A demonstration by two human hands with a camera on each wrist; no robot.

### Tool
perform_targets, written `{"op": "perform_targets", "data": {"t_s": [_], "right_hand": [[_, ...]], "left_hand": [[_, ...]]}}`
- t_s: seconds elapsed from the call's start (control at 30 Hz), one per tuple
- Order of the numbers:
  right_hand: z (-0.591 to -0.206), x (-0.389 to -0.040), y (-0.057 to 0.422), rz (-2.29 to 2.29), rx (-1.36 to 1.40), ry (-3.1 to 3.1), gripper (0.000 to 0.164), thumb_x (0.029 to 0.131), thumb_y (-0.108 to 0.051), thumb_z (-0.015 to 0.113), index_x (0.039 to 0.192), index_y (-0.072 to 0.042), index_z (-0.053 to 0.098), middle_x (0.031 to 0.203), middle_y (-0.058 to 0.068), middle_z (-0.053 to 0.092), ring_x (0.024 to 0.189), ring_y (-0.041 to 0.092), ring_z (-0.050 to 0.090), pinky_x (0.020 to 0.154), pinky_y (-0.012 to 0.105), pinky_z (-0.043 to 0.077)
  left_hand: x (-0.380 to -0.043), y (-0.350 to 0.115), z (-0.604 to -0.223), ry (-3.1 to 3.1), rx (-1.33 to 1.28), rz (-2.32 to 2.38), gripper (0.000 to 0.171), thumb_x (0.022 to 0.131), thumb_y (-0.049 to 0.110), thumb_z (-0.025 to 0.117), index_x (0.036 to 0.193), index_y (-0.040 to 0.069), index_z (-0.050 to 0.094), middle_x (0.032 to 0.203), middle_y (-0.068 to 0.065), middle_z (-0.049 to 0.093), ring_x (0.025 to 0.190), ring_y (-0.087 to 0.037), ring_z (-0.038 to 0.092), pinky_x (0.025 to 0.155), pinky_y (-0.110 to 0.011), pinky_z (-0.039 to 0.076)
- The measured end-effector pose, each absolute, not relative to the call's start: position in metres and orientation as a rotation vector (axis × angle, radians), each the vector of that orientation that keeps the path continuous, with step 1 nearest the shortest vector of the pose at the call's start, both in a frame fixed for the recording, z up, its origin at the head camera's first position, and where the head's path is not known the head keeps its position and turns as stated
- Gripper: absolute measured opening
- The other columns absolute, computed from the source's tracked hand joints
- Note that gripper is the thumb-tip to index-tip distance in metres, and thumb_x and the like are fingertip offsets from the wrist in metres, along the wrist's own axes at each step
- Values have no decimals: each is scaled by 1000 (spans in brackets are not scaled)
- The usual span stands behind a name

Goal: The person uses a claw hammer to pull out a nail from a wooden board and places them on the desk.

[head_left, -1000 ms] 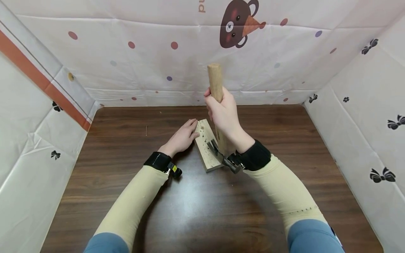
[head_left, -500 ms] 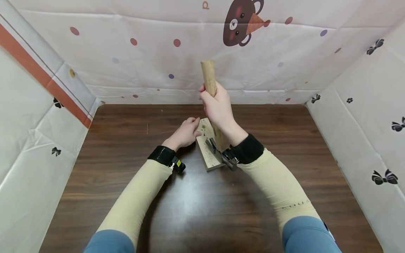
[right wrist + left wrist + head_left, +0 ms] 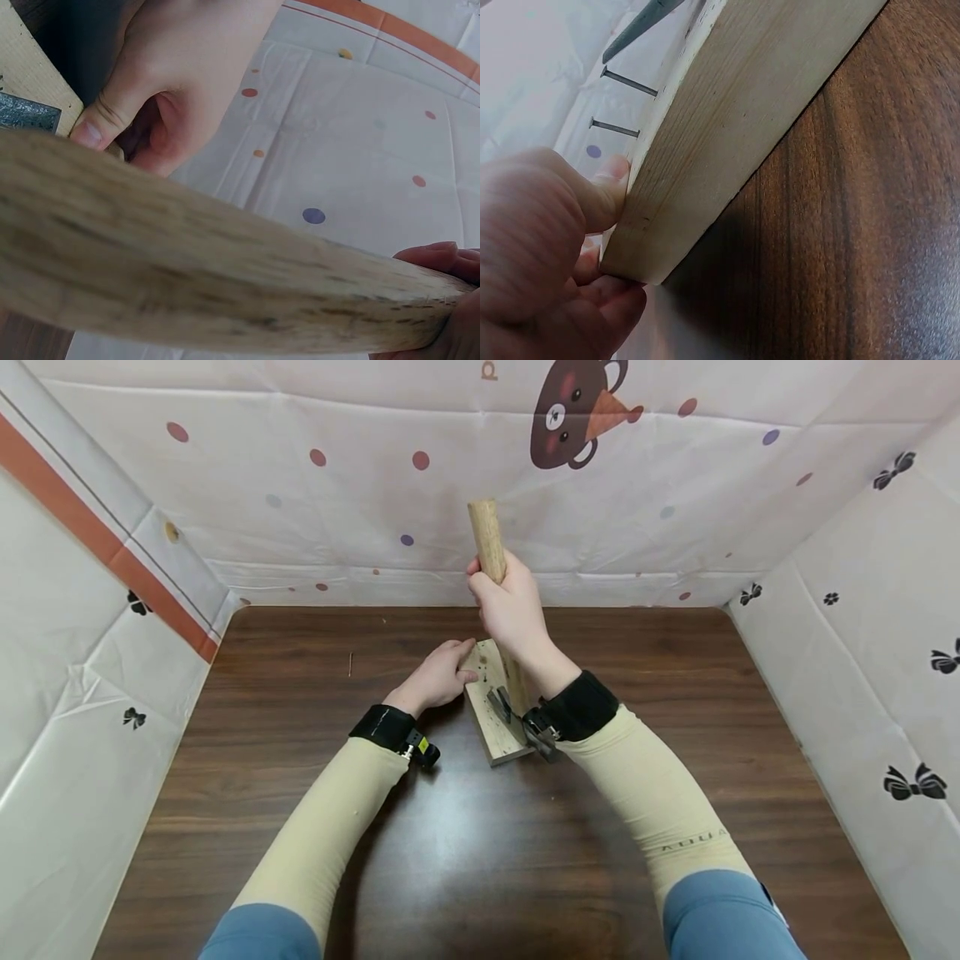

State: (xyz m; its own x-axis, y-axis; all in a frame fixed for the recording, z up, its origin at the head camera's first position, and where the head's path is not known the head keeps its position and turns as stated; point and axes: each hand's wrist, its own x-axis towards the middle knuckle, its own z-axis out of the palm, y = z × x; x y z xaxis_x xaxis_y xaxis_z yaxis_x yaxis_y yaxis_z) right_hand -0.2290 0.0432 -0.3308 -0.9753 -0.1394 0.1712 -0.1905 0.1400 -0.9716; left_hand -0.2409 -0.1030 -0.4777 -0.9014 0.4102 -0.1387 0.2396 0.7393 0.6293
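My left hand (image 3: 431,678) holds the far left end of a pale wooden board (image 3: 483,720), thumb on top and fingers around the end, as the left wrist view shows. Two nails (image 3: 630,81) stand partly out of the board's upper face, near that thumb. In my right hand (image 3: 516,610) is the wooden handle of a claw hammer (image 3: 486,537), raised steeply. Its dark metal head is down over the board, and a pointed metal tip shows right by one nail's head in the left wrist view. Several dark holes or marks dot the board.
The board lies on a dark brown wooden table (image 3: 300,827). A single thin nail (image 3: 350,664) rests on the table left of my left hand. White printed sheets (image 3: 337,510) rise behind the table and at both sides.
My right hand and the hammer's handle have swung left, the handle now leaning leftward at its top. My left hand keeps its hold on the board.
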Motion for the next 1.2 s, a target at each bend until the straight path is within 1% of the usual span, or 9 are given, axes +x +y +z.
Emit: {"op": "perform_targets", "data": {"t_s": [0.23,0.3,0.43,0.47,0.53,0.63,0.77,1.0,1.2], "right_hand": [[-330,-229,40,1999,332,-2370,19,104,-9,54,118,0,63,73,5,52,51,14,46,46,27,37],[-330,-229,40,1984,331,-2379,16,105,-10,55,116,-3,64,73,5,52,52,14,46,47,28,38],[-331,-231,38,1971,328,-2349,17,104,-10,55,116,-1,64,73,5,53,55,14,48,50,28,40],[-332,-231,38,1969,328,-2334,16,104,-9,55,115,-1,64,73,5,53,55,14,48,51,28,40],[-332,-233,37,1962,338,-2305,18,103,-8,55,116,1,64,72,4,53,56,14,46,51,28,40],[-333,-233,37,1930,348,-2294,17,103,-8,54,114,-2,65,72,4,54,57,15,45,52,29,38],[-333,-233,37,1892,352,-2307,18,103,-8,54,116,-2,65,76,5,55,59,16,45,53,30,37],[-333,-230,37,1780,351,-2335,16,102,-10,55,112,-13,67,77,6,54,57,18,41,53,32,36],[-334,-228,37,1762,353,-2326,16,101,-10,56,112,-14,67,75,5,52,56,18,40,53,32,35]], "left_hand": [[-240,-104,-476,2678,501,905,70,109,24,64,166,0,32,167,-23,38,155,-33,35,127,-41,26],[-240,-105,-476,2675,500,909,70,109,24,64,166,0,33,167,-22,38,155,-34,35,127,-42,26],[-239,-105,-477,2669,494,920,70,109,25,64,166,0,33,167,-22,38,155,-34,34,127,-42,25],[-239,-105,-477,2668,491,923,70,109,25,64,166,0,33,167,-22,38,156,-34,34,127,-42,25],[-240,-105,-477,2668,488,926,70,109,26,64,166,1,33,167,-22,38,155,-34,34,127,-42,26],[-240,-105,-478,2663,483,935,70,109,25,64,166,1,33,167,-22,38,155,-34,34,127,-42,26],[-240,-105,-478,2649,479,950,70,109,25,65,166,1,33,168,-21,37,156,-34,34,127,-42,26],[-241,-104,-476,2645,460,944,71,108,26,65,166,2,33,168,-20,37,156,-33,33,127,-42,26],[-240,-103,-474,2648,457,939,71,108,25,65,166,2,33,167,-21,38,155,-33,35,127,-42,27]]}}
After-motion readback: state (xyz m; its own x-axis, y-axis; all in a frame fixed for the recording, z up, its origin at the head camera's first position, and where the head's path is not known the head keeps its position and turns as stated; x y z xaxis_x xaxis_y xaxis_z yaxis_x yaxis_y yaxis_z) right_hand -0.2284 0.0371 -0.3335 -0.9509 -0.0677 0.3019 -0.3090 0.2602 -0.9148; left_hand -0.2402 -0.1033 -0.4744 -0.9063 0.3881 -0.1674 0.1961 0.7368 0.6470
